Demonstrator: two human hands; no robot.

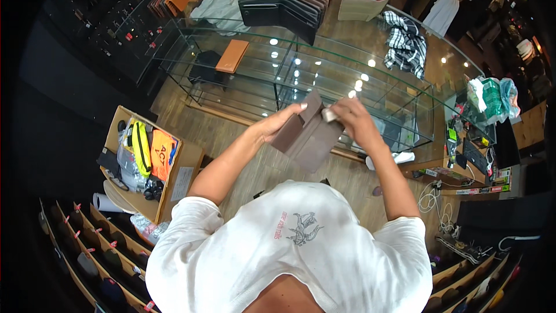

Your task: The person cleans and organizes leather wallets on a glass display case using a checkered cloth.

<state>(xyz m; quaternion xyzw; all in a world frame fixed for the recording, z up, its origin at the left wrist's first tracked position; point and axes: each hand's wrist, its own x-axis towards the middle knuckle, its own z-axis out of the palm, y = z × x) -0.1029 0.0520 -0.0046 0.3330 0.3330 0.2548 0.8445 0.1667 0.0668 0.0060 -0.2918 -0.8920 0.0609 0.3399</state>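
Observation:
A dark brown leather wallet point(317, 144) is spread open in front of my chest, its inner pockets turned up. My left hand point(280, 123) grips the wallet along its left side, the thumb lying over its upper part. Against the wallet's upper right, my right hand point(357, 122) is closed on a small whitish wad point(329, 115), perhaps paper or cloth; it is too blurred to name. Beyond my hands, a long row of standing wallets point(289, 1), black to reddish brown, lines the glass counter. A tan wallet point(232, 56) lies nearer, left of centre.
The glass display counter point(341, 61) curves across ahead. On it lie a pale grey cloth point(223, 7), a checked cloth point(405, 45) and a beige wallet point(362, 8). At left stands an open carton point(182, 177) of packaged goods. Plastic bags point(493, 99) and loose cables point(435, 206) are at right.

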